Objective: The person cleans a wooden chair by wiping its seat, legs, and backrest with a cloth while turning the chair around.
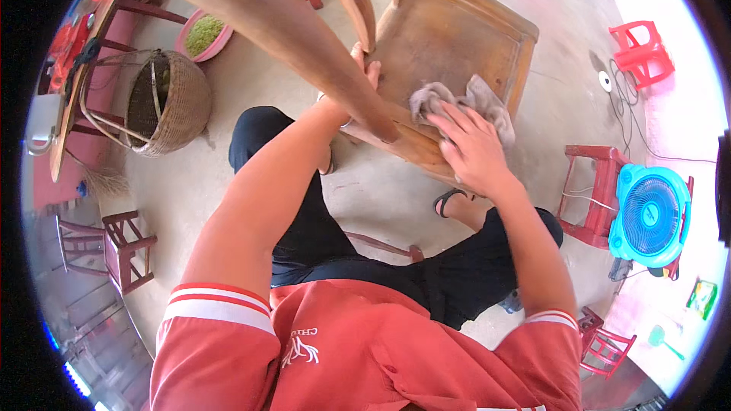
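A brown wooden armchair (457,34) is before me, its panelled seat facing up. One long rounded chair rail (285,28) crosses close to the camera and hides part of my left hand. My left hand (371,72) rests at the seat's left edge, beside a curved wooden support; its fingertips show, but its grip is hidden. On the seat's near right corner, my right hand (477,151) presses a crumpled greyish-brown cloth (491,105), its fingers laid over the folds.
At left are a wicker basket (191,103), a pink basin (221,45) of green pieces, a straw broom (108,182) and a small wooden chair (117,257). At right, a blue fan (651,214) stands by a red wooden stool (605,194), with a red plastic stool (642,54) and loose cable (622,97) beyond.
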A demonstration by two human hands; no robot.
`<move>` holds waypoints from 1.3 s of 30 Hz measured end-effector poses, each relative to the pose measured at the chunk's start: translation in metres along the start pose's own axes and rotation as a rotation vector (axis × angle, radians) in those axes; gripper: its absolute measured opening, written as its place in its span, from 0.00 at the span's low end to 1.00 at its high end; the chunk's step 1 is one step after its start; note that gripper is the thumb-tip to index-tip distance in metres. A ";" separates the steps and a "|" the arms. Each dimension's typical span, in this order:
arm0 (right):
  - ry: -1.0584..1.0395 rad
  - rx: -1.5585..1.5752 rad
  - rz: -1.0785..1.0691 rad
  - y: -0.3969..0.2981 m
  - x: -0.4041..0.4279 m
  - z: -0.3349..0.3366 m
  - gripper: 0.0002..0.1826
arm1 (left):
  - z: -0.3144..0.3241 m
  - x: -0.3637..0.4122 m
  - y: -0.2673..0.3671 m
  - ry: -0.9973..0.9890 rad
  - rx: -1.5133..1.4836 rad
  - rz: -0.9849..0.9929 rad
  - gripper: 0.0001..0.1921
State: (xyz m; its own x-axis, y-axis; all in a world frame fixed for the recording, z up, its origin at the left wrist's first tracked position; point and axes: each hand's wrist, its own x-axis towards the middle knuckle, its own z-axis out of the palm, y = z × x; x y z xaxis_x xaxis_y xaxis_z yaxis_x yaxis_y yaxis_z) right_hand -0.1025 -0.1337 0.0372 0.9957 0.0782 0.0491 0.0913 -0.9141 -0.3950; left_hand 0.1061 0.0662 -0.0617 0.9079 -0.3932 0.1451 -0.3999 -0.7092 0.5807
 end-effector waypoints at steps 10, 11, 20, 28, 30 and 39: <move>0.084 0.181 -0.162 -0.023 0.036 0.033 0.25 | -0.047 -0.003 0.046 -0.144 -0.205 0.034 0.24; 0.099 0.183 -0.157 -0.022 0.052 0.041 0.25 | -0.042 -0.002 0.045 -0.110 -0.382 -0.004 0.24; 0.141 0.344 -0.201 -0.012 0.034 0.042 0.21 | -0.026 -0.036 0.007 -0.223 -0.019 -0.158 0.21; 0.242 0.927 0.142 -0.019 -0.025 0.013 0.21 | -0.012 -0.050 0.000 -0.038 0.182 -0.058 0.15; 0.369 0.905 0.090 -0.061 0.005 0.031 0.20 | 0.009 -0.047 -0.014 -0.038 0.221 0.019 0.16; 0.273 0.589 0.106 -0.024 0.045 0.049 0.19 | -0.008 -0.032 -0.004 -0.486 0.429 0.073 0.21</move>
State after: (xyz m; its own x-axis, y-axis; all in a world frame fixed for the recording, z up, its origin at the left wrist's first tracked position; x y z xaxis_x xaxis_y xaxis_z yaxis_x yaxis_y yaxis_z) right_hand -0.0591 -0.0890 0.0038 0.9676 -0.1746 0.1826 0.0627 -0.5342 -0.8430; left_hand 0.0797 0.0861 -0.0622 0.7567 -0.5977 -0.2651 -0.5642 -0.8017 0.1972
